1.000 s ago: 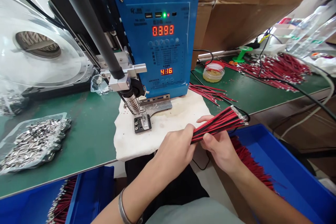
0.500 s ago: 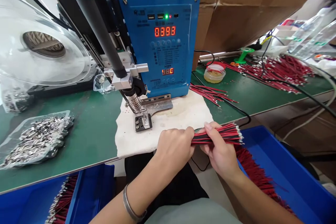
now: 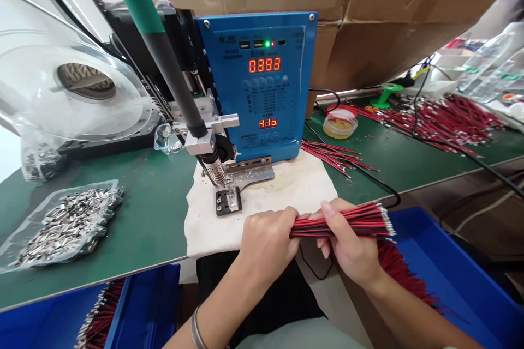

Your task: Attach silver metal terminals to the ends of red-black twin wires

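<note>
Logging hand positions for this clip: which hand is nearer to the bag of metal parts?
Left. The left hand holds the wire bundle to the right of the bag of metal parts; the right hand holds the same bundle farther right.

A smooth, dull grey bangle (image 3: 197, 328) with a narrow, rounded band circles the left forearm (image 3: 229, 297) a little way behind the wrist, while the left hand (image 3: 268, 237), the right hand (image 3: 354, 251) and the right forearm (image 3: 413, 311) are bare. Plain black trousers (image 3: 282, 300) cover the legs, their cloth so dark that hardly a fold stands out. The top (image 3: 303, 335) is a soft, muted grey-green, though only a rounded stretch of it shows at the bottom edge, too little to judge its cut fairly.
</note>
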`<action>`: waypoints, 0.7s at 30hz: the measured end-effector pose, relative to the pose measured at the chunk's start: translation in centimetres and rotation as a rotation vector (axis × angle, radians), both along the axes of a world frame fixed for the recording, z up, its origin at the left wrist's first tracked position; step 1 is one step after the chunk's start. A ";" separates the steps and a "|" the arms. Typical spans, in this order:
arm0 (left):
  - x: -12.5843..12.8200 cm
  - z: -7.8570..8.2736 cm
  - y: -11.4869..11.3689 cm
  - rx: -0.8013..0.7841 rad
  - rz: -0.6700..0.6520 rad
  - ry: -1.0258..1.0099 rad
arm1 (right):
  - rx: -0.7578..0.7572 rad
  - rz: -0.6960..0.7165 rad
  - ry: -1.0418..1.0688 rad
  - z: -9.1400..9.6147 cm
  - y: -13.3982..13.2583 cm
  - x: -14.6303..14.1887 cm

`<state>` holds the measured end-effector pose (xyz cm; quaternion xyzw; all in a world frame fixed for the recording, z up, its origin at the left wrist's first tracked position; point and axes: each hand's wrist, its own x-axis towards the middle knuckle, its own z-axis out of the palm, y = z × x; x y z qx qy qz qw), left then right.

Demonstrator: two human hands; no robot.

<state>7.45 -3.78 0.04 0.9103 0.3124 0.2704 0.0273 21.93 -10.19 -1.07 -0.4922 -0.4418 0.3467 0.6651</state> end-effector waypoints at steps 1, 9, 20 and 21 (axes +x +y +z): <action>-0.2 0.0 -0.1 0.013 0.003 -0.022 | 0.000 0.004 -0.001 0.1 0.1 0.2; -5.6 0.4 0.5 0.347 0.185 -0.159 | 0.176 -0.426 -0.073 4.1 3.6 8.0; -1.2 1.0 -3.2 -0.518 -0.051 -0.384 | 0.063 -0.194 0.399 1.1 1.8 -1.1; -0.8 1.2 -3.3 -0.586 -0.032 -0.417 | 0.020 -0.123 0.483 1.0 1.2 -2.4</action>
